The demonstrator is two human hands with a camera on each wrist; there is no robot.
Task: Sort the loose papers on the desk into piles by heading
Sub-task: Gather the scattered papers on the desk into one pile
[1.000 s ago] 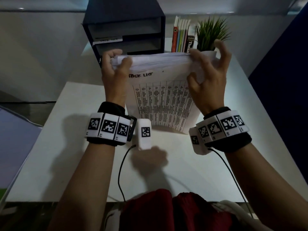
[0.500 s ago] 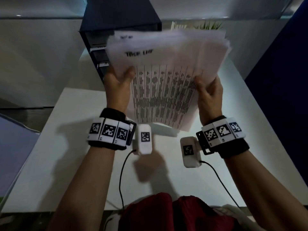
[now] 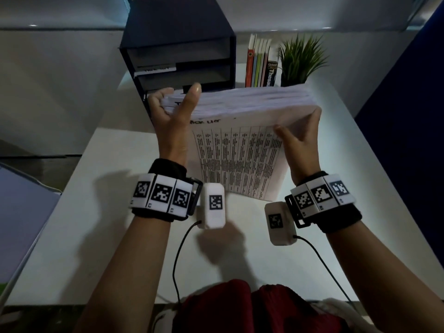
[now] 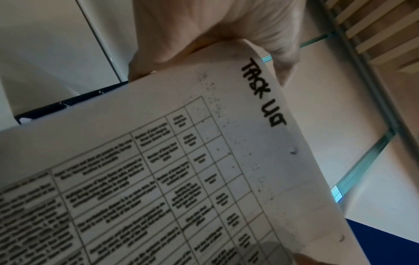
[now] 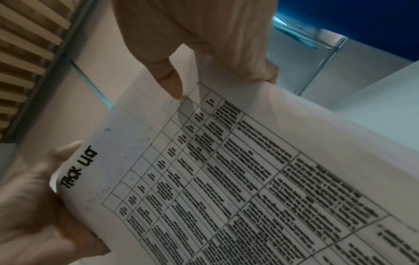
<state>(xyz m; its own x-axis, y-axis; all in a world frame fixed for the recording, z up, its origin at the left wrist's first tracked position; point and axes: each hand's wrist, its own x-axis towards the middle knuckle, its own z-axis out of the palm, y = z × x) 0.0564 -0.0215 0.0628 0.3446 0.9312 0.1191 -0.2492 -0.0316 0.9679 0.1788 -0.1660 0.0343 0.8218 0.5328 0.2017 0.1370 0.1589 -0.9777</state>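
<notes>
A thick stack of white papers [image 3: 240,159] stands on its lower edge on the white desk [image 3: 96,236], its top bent away from me. The front sheet is a printed table headed "TASK LIST" by hand [image 4: 263,93]. My left hand [image 3: 173,121] grips the stack's top left corner, fingers behind it and thumb sticking up. My right hand [image 3: 300,138] holds the right edge, thumb on the front sheet [image 5: 226,179] and fingers behind. The right wrist view shows the left hand [image 5: 29,206] at the heading's corner. The sheets behind the front one are hidden.
A dark letter tray unit [image 3: 180,56] with several shelves stands just behind the stack. To its right are upright books [image 3: 262,66] and a potted plant [image 3: 300,58]. A dark blue partition [image 3: 408,116] borders the desk's right side.
Half a second ago both hands held the stack raised and fanned in front of the tray unit. It has come back down onto the desk, its top bent away.
</notes>
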